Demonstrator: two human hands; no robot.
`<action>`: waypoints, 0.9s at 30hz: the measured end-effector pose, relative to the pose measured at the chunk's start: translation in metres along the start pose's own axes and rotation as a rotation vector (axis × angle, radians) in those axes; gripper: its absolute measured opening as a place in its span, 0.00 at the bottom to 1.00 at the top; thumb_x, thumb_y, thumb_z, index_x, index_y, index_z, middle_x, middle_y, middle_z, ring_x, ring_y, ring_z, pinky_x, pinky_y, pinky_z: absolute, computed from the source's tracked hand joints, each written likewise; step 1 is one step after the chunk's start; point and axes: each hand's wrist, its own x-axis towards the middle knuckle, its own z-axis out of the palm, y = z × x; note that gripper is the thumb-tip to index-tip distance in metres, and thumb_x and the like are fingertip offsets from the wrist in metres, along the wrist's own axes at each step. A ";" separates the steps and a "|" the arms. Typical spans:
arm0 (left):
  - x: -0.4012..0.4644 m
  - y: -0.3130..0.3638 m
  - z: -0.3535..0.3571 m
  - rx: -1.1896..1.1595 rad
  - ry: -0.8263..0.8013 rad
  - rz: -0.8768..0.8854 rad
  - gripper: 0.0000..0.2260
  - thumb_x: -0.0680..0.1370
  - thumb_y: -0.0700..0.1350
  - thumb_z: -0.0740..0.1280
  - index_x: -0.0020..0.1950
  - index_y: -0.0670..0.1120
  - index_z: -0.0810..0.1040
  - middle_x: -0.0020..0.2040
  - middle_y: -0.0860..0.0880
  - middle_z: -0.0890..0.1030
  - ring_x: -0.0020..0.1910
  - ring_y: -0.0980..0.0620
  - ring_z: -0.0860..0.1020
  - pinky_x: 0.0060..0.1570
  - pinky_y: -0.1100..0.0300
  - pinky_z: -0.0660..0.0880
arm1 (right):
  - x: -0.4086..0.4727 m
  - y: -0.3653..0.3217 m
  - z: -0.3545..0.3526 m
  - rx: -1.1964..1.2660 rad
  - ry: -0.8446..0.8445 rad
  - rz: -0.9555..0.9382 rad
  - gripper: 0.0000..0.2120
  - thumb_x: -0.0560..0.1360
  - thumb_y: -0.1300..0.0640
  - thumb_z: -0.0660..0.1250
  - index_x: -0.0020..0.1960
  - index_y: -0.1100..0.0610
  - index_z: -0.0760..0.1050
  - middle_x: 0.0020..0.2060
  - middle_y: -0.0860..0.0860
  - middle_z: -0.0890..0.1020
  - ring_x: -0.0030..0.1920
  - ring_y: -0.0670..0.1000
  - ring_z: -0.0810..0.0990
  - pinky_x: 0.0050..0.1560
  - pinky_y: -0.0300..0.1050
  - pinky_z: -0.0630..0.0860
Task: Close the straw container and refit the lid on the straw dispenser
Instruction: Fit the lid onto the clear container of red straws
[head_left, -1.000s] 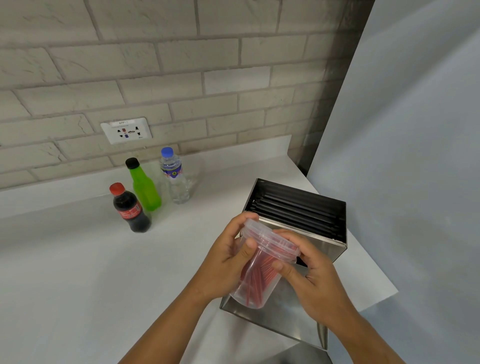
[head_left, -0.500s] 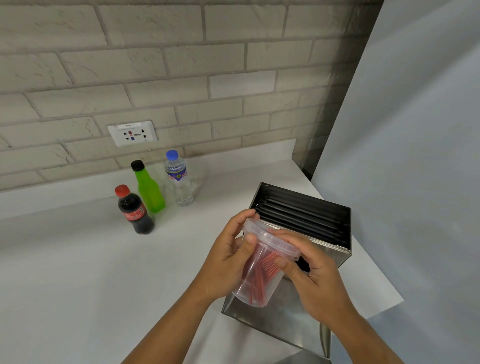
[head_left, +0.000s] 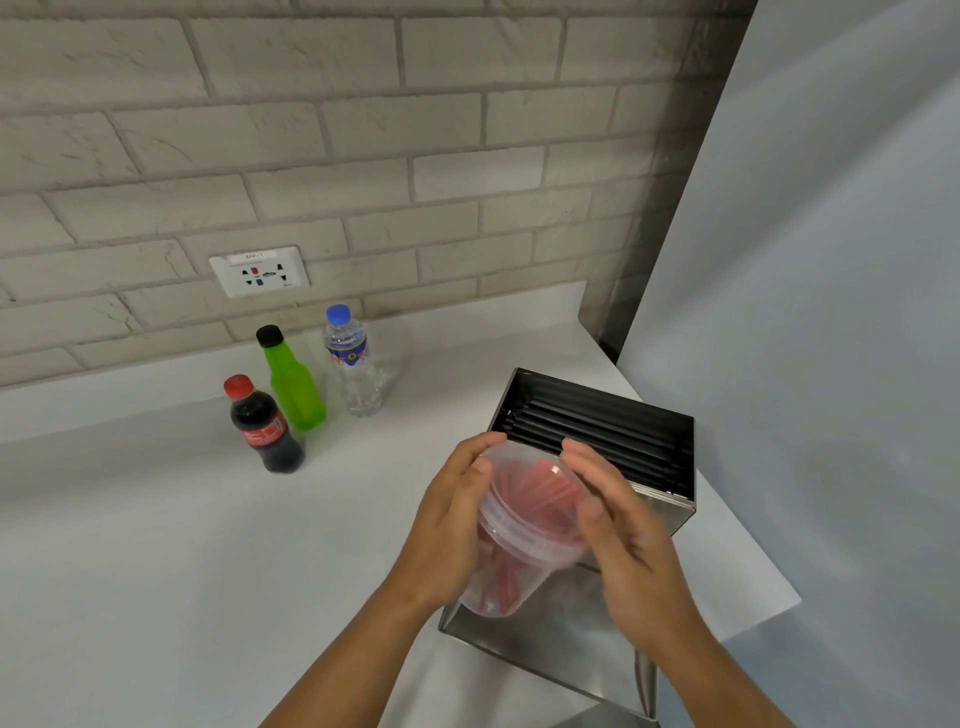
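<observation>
A clear plastic straw container (head_left: 511, 551) filled with red straws is held between both hands, its clear lid on top and tilted toward me. My left hand (head_left: 449, 525) wraps its left side. My right hand (head_left: 621, 530) lies against its right side and lid rim with the fingers fairly straight. Right behind and under it stands the steel straw dispenser (head_left: 597, 618), its top open with black straws (head_left: 597, 426) lying inside. No dispenser lid is visible.
On the white counter (head_left: 156, 545) at the back stand a cola bottle (head_left: 265, 426), a green bottle (head_left: 293, 382) and a water bottle (head_left: 353, 364). A brick wall with a socket (head_left: 258, 271) is behind. The counter ends just right of the dispenser.
The container has tipped so its lid faces me more. My right hand slid from under the rim up along the lid's right side, fingers straightened.
</observation>
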 end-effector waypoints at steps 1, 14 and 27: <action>-0.001 0.001 0.004 0.015 0.004 -0.004 0.20 0.81 0.61 0.56 0.66 0.55 0.78 0.61 0.55 0.82 0.61 0.52 0.81 0.61 0.56 0.79 | 0.000 -0.004 0.003 0.037 0.024 0.039 0.29 0.77 0.32 0.62 0.70 0.48 0.76 0.70 0.40 0.78 0.73 0.42 0.73 0.68 0.33 0.71; 0.006 0.032 0.020 -0.148 -0.001 0.132 0.39 0.70 0.76 0.66 0.72 0.51 0.70 0.61 0.55 0.82 0.61 0.51 0.82 0.58 0.58 0.79 | 0.047 -0.054 0.020 0.229 0.349 0.200 0.28 0.86 0.44 0.49 0.49 0.50 0.87 0.42 0.50 0.90 0.45 0.49 0.88 0.48 0.43 0.82; 0.007 0.026 0.022 -0.288 0.223 0.089 0.28 0.77 0.65 0.55 0.69 0.50 0.75 0.59 0.47 0.84 0.58 0.49 0.83 0.55 0.59 0.79 | 0.015 -0.042 0.044 0.165 0.184 -0.100 0.29 0.82 0.45 0.60 0.79 0.56 0.61 0.70 0.46 0.76 0.71 0.49 0.76 0.66 0.42 0.76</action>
